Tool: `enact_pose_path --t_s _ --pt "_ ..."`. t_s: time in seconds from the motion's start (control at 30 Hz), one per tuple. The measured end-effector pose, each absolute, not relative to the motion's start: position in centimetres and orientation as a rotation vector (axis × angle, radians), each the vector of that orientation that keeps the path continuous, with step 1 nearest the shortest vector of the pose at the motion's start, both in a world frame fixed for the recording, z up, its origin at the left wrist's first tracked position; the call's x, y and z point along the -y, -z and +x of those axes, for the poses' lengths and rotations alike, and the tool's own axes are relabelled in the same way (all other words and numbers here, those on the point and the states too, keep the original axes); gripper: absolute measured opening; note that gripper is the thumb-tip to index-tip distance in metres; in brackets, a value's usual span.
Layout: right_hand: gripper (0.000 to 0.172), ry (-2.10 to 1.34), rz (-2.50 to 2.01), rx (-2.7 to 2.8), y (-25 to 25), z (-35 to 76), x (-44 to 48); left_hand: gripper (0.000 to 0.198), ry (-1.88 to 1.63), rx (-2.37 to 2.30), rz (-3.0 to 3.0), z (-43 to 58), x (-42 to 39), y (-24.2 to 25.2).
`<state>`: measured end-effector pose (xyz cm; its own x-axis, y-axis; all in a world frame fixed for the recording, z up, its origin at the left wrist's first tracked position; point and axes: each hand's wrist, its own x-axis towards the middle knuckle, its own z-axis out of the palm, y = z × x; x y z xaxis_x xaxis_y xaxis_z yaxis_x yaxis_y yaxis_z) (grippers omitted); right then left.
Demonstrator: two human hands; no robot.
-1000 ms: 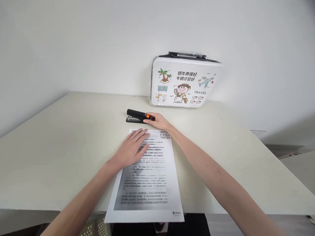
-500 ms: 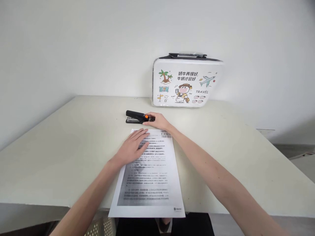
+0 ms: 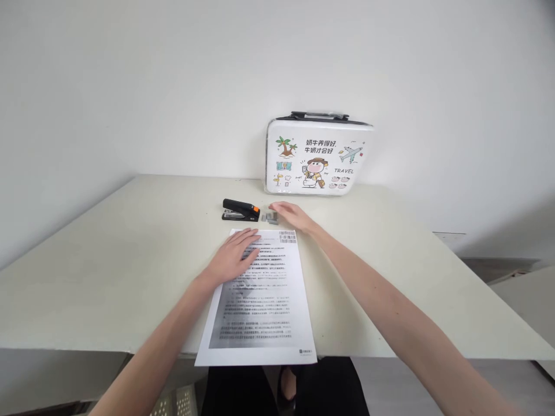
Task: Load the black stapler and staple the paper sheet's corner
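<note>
My left hand (image 3: 234, 254) lies flat with its fingers stretched over the upper left part of a printed sheet of paper (image 3: 260, 306). The sheet's lower end overhangs the near table edge. Beyond the paper's top edge rests a black stapler (image 3: 241, 210) with an orange mark at its right end. Several small grey staple strips (image 3: 270, 218) lie just right of the stapler. My right hand (image 3: 293, 216) is beside those strips, fingers extended and seemingly holding nothing. Whether its fingertips touch the strips I cannot tell.
A white case (image 3: 316, 159) with cartoon travel prints and a black handle stands at the back of the pale table (image 3: 143, 260), close to the wall. My legs are under the near edge.
My right hand has let go of the stapler's orange-marked end and shifted slightly right, so the grey staple strips now show. My left hand stays on the paper. The camera view has shifted slightly.
</note>
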<state>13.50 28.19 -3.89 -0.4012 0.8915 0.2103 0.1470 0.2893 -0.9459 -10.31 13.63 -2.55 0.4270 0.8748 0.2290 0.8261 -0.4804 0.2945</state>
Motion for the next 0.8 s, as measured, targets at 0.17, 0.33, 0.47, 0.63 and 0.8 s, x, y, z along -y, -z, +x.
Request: enact_pose_path --t_s 0.17,0.33,0.47,0.63,0.8 --pt "0.056 -1.066 -1.052 1.643 4.2 17.3 -25.6 0.056 -0.48 -1.532 2.558 -10.4 -14.3 3.1" --pt "0.046 -0.983 -1.11 1.653 4.0 21.1 -21.2 0.056 -0.481 -1.521 2.575 -10.4 -14.7 3.3" --pt "0.04 -0.964 -1.205 1.672 3.2 24.7 -15.9 0.058 -0.476 -1.523 2.566 -10.6 -15.1 3.2" --pt "0.031 -1.017 -1.309 1.691 2.6 28.5 -7.2 0.062 -0.47 -1.521 2.562 -11.0 -15.9 3.2" --pt "0.025 -1.014 -1.371 1.676 2.9 29.7 -2.3 0.059 -0.547 -1.506 2.554 -11.3 -16.2 2.8"
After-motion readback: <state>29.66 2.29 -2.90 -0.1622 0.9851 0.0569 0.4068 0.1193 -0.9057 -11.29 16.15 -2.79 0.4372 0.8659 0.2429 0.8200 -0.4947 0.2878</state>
